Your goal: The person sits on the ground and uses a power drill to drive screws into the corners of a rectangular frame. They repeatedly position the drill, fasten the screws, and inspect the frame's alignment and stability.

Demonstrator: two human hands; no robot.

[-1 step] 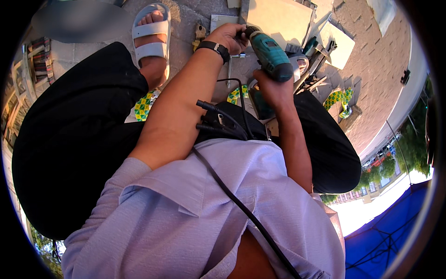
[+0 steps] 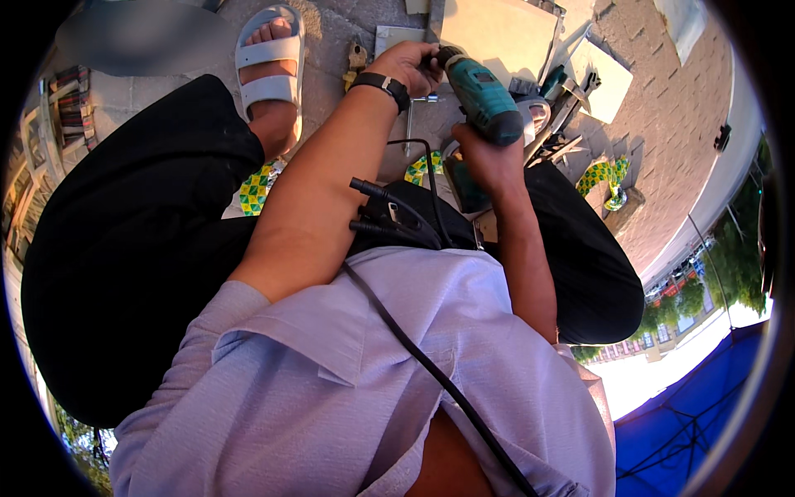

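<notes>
A teal and black cordless drill points away and to the left, its chuck at the far end. My right hand is wrapped around the handle below the motor housing. At the front, my left hand, with a black watch on the wrist, has its fingers curled around the dark chuck. Any bit in the chuck is hidden by those fingers. Just below the left hand, a metal T-handled wrench lies on the paving. A flat beige board is beyond the drill.
Several hand tools lie to the right of the drill, beside another pale board. Yellow-green patterned material lies farther right. My sandalled left foot rests on the paving. A black cable crosses my shirt.
</notes>
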